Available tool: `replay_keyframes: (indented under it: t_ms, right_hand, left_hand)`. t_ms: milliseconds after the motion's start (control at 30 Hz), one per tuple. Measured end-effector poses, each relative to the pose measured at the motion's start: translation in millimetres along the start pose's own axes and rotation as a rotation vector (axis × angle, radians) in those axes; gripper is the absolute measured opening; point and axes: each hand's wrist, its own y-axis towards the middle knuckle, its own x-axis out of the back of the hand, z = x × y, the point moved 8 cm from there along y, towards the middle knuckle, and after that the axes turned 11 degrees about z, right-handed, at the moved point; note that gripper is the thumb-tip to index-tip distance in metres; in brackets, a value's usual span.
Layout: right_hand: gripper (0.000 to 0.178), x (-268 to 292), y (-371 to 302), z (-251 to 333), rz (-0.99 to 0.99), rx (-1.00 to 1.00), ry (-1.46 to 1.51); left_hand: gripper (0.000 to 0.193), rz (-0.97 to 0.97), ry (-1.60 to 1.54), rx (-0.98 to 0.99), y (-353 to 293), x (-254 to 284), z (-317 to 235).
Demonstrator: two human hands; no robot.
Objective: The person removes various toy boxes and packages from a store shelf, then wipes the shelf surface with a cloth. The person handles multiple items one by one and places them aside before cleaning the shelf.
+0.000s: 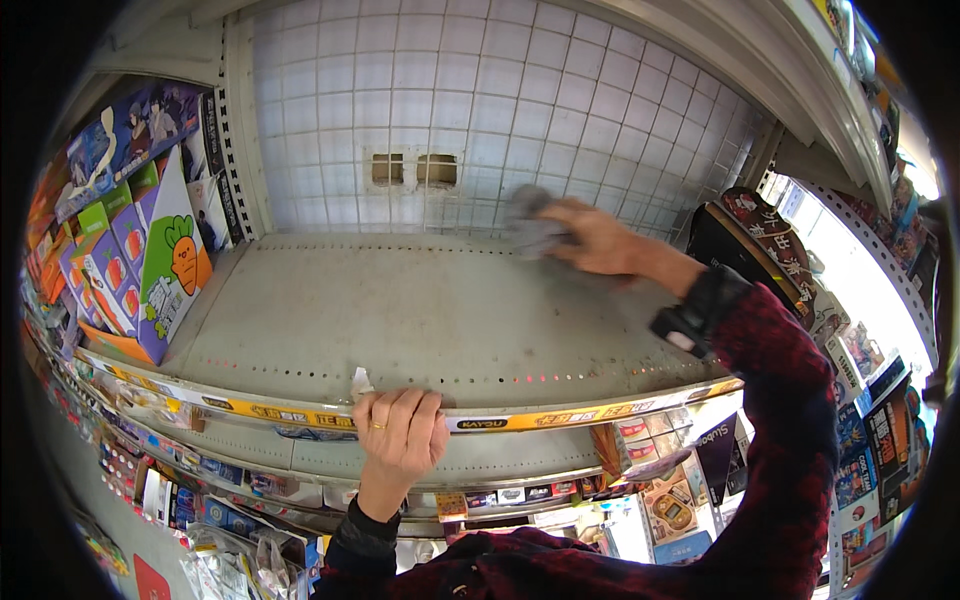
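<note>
Cloth [530, 222], grey, crumpled, motion-blurred, is clutched in right hand [598, 240], ahead and right of left hand [403, 430]. Left hand curls over front edge of shelf [400, 305], whose pale, smudged surface spreads between both hands.

Printed lettering runs along the yellow, white and black label strip [545, 418] on the front edge of the shelf [400, 300], including yellow letters on black patches. White characters stand on the brown, rounded-top display box [765, 230] at right and below the carrot picture on the green-and-white carton [180, 265] at left. Pale letters mark a dark box [716, 455] at lower right; a blue packet [856, 475] also bears print.
</note>
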Motion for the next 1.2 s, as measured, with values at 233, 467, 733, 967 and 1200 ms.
replay_keyframes:
  t_ms: [233,467,733,967,1200]
  right_hand:
    - [0.054,-90.9,116.7,84.1,0.287,0.168,0.023]
    - [0.046,-70.8,33.3,-41.2,0.316,-0.044,0.091]
    - [0.047,-48.5,-91.8,-134.4,0.216,-0.256,0.052]
    - [0.050,-11.0,-71.9,-88.8,0.222,-0.397,-0.110]
    - [0.045,-25.4,27.8,117.5,0.282,-0.058,0.123]
  left_hand:
    - [0.012,0.064,-0.001,0.026,-1.0,-2.3,1.2]
    - [0.015,0.060,0.015,0.018,-0.3,-2.5,0.2]
    - [0.015,0.092,0.041,0.034,-1.8,-2.4,0.2]
    - [0.012,0.075,0.001,0.031,-1.0,-1.9,0.5]
    - [0.014,0.011,0.013,0.003,-0.9,-1.7,-1.5]
